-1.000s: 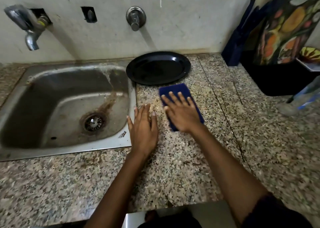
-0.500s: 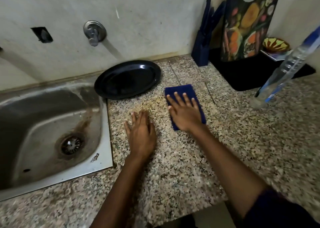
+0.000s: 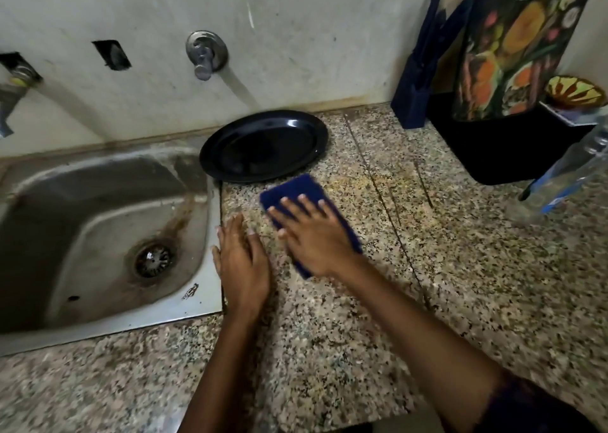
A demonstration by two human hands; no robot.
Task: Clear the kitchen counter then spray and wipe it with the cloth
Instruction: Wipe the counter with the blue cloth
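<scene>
Granite counter (image 3: pixel 329 350): speckled, bare along the near edge, likely so the cloth can run freely.
Left hand (image 3: pixel 241 261): flat, palm down, fingers straight and together, holding nothing; resting on the counter at the sink's right rim, probably as a brace while the other arm pushes.
Right hand (image 3: pixel 312 235): flat on the cloth, fingers (image 3: pixel 304 202) spread and straight, pressing rather than gripping; spread wide, seemingly to keep the whole pad down on the stone.
Blue cloth (image 3: pixel 296 187): folded into a thick pad, lying on the counter just right of the left hand and just near of the plate; far end showing beyond the fingertips.
Steel sink (image 3: pixel 200 304): at left, stained brown round the drain, rim touching the counter edge.
Black plate (image 3: pixel 263 146): farther back, left edge overhanging the sink rim, set close to the wall; apparently pushed aside, yet not off the counter.
Clear spray bottle (image 3: pixel 566 182): at right, well apart from the cloth, tilted, blurred; put down within reach, by the look of it.
Black tub (image 3: pixel 513 149): far right, holding a fruit-patterned board (image 3: pixel 516 44) upright; blue holder (image 3: pixel 414 103) just left of it at the wall.
Stage: wiping, judged from the pressing hand.
</scene>
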